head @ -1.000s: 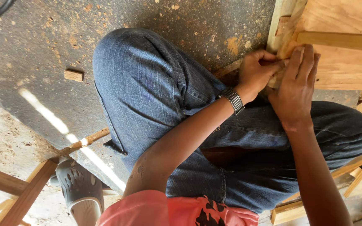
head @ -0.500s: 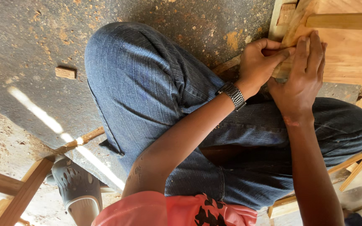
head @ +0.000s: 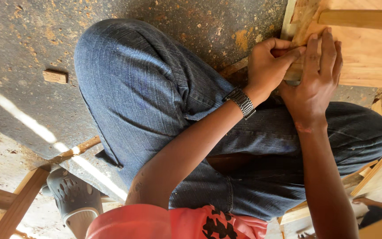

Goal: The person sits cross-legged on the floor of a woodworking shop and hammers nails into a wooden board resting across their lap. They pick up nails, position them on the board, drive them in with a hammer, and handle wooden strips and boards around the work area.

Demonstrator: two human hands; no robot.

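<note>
The person sits on the concrete floor (head: 32, 40) with the knees bent, in blue jeans (head: 142, 97) and a red shirt (head: 155, 223). Both hands work at the edge of a pale wooden board (head: 368, 57) that lies at the top right, just beyond the knee.

The left hand (head: 268, 66) is curled, and its fingers (head: 290, 54) are drawn together in a pinch against the board's edge; if something small is between them, I cannot tell. On this wrist there is a metal watch (head: 240, 102). The right hand (head: 315, 82) lies flat beside it, its fingers (head: 326, 46) straight and close together, pressing on the board's face. The two hands touch each other.

A narrow wooden strip (head: 361, 18) lies across the board, above the fingers. On the floor to the left, well apart from the hands, lies a small wooden block (head: 55, 76). Lower left there is a grey sandal (head: 74, 199) next to some wooden slats (head: 16, 206). I see no container here.
</note>
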